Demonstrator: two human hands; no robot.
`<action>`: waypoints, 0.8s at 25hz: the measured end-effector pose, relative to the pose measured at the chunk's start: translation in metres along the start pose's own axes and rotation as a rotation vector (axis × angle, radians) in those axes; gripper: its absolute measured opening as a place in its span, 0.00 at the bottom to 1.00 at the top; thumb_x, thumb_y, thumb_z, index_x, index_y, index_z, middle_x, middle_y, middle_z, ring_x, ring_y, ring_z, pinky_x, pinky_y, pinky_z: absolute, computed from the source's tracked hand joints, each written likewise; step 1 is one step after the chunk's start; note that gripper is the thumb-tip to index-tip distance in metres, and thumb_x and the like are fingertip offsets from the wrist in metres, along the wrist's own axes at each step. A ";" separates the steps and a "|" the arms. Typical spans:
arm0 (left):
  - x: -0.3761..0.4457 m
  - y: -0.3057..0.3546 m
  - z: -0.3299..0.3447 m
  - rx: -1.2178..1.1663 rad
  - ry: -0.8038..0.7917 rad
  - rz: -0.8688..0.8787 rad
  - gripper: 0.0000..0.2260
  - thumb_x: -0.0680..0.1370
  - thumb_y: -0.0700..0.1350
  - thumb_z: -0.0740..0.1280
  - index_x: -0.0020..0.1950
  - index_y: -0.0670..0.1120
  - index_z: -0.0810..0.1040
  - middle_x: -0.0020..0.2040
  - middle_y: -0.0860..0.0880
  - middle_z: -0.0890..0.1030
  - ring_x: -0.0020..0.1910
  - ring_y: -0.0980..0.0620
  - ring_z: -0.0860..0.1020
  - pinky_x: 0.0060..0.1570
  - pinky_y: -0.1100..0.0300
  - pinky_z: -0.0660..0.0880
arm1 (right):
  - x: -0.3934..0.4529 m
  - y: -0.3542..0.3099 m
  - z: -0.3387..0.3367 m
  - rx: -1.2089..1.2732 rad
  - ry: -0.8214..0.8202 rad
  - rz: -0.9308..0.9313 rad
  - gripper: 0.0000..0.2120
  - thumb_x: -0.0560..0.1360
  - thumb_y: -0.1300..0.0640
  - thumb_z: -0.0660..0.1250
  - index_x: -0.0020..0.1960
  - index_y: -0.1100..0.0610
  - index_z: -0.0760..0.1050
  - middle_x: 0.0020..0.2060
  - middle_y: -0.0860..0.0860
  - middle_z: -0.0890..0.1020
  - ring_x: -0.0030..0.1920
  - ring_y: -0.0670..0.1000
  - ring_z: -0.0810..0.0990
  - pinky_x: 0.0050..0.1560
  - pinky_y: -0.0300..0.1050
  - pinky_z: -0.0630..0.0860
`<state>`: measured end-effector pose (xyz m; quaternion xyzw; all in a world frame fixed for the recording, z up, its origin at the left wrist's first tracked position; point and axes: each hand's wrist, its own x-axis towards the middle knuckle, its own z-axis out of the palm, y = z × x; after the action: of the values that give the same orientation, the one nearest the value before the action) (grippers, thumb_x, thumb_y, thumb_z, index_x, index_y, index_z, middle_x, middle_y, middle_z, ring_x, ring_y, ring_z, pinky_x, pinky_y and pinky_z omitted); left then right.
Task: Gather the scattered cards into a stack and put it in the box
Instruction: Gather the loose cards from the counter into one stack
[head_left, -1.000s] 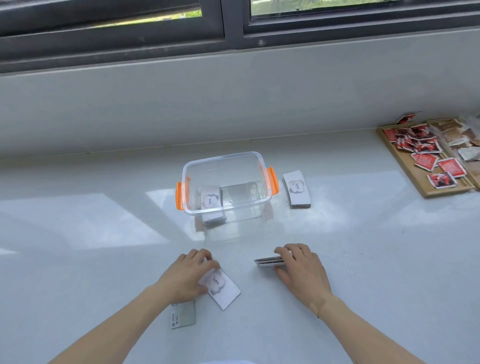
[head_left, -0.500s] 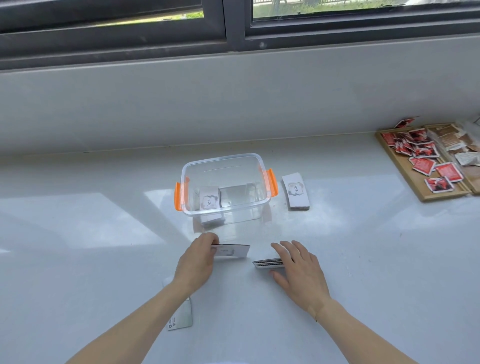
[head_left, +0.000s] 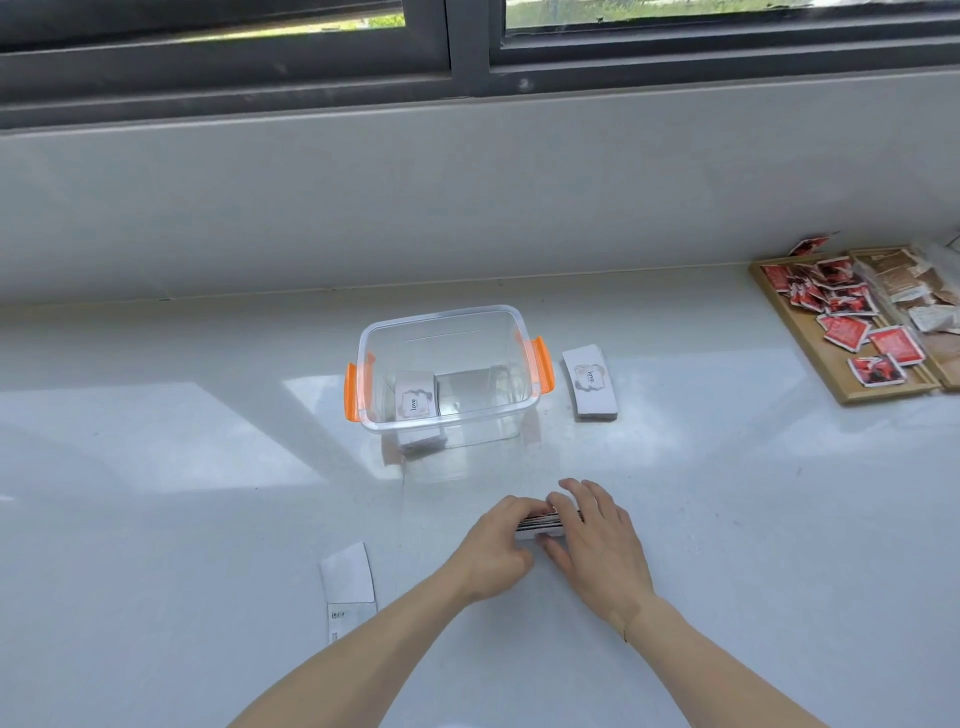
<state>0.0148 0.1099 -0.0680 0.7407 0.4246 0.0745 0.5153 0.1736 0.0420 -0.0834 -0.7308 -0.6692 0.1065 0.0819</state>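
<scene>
While both hands, left hand and right hand, pinch the card stack on the worktop near the clear box, uneven squeezing could splay it loose.

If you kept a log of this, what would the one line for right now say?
phase: squaring stack | left hand + right hand: both on card stack | clear box: one stack inside | loose card: on counter
</scene>
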 end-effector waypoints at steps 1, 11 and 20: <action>0.001 0.001 0.004 -0.020 0.008 -0.013 0.27 0.68 0.30 0.60 0.64 0.48 0.74 0.61 0.50 0.76 0.62 0.57 0.73 0.62 0.67 0.68 | 0.000 -0.001 0.000 -0.006 0.008 -0.003 0.18 0.71 0.48 0.73 0.56 0.54 0.74 0.62 0.53 0.77 0.63 0.59 0.74 0.52 0.54 0.78; -0.007 -0.007 0.003 -0.057 0.064 -0.074 0.28 0.66 0.34 0.61 0.64 0.52 0.70 0.59 0.52 0.73 0.60 0.58 0.72 0.60 0.66 0.68 | 0.003 -0.004 -0.005 0.003 0.039 -0.031 0.15 0.67 0.51 0.78 0.47 0.55 0.77 0.51 0.50 0.81 0.58 0.58 0.78 0.45 0.51 0.78; -0.086 -0.085 -0.105 0.706 -0.052 -0.004 0.30 0.68 0.43 0.62 0.70 0.59 0.67 0.70 0.56 0.68 0.71 0.53 0.61 0.70 0.56 0.59 | 0.002 0.000 -0.005 0.052 0.025 -0.037 0.13 0.71 0.52 0.75 0.52 0.53 0.77 0.57 0.50 0.80 0.64 0.60 0.74 0.51 0.54 0.76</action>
<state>-0.1439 0.1323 -0.0619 0.8739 0.4123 -0.0968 0.2384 0.1748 0.0444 -0.0788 -0.7171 -0.6787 0.1133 0.1110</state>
